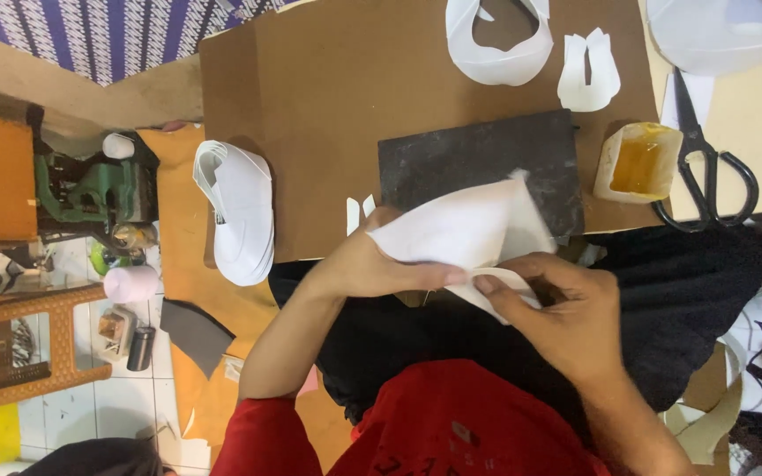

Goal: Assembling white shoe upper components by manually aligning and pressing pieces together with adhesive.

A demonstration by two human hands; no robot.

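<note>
My left hand (372, 264) and my right hand (566, 308) both hold one white cut piece of sheet material (460, 231) above my lap. The left thumb and fingers pinch its lower left edge. My right fingers pinch its lower right corner, where a narrow strip folds over. The piece hangs in front of a dark grey slab (469, 159) that lies on a brown board (328, 79).
A stack of white cut pieces (242, 211) lies at the board's left edge. More white cut shapes (497, 48) (589, 72) lie at the far side. A tub of amber glue (638, 163) and black scissors (707, 167) lie to the right. A sewing machine (90, 189) stands left.
</note>
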